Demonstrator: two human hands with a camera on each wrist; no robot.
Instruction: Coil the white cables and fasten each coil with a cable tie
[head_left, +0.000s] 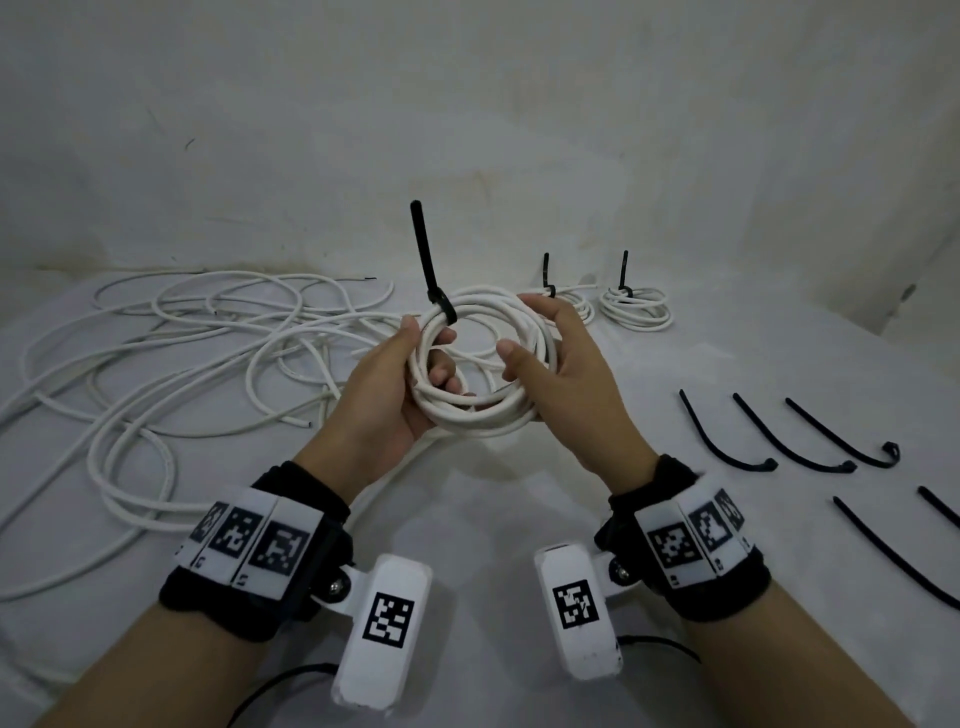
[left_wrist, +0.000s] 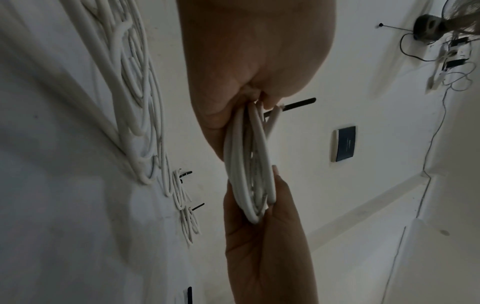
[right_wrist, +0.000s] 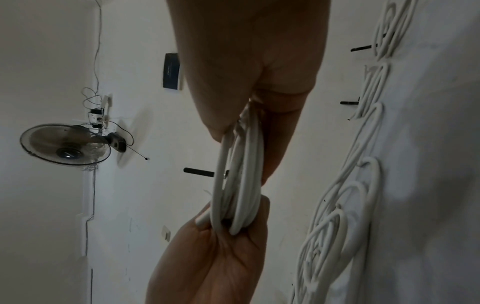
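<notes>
I hold a coil of white cable (head_left: 483, 415) above the white-covered table, in the middle of the head view. A black cable tie (head_left: 423, 249) is wrapped around its upper left side, with the tail sticking straight up. My left hand (head_left: 426, 348) grips the coil's left side, thumb on top and fingers curled through the loop. My right hand (head_left: 524, 327) pinches the right side between thumb and fingers. The left wrist view shows the coil (left_wrist: 249, 164) edge-on between both hands. In the right wrist view the coil (right_wrist: 241, 185) is also edge-on, with the tie's tail (right_wrist: 198, 171) poking out behind it.
Two tied coils (head_left: 636, 309) (head_left: 571, 304) lie at the back right. Loose white cables (head_left: 182, 332) sprawl over the table's left half. Several loose black cable ties (head_left: 727, 441) lie on the right. A wall fan (right_wrist: 64, 144) is mounted on the room's wall.
</notes>
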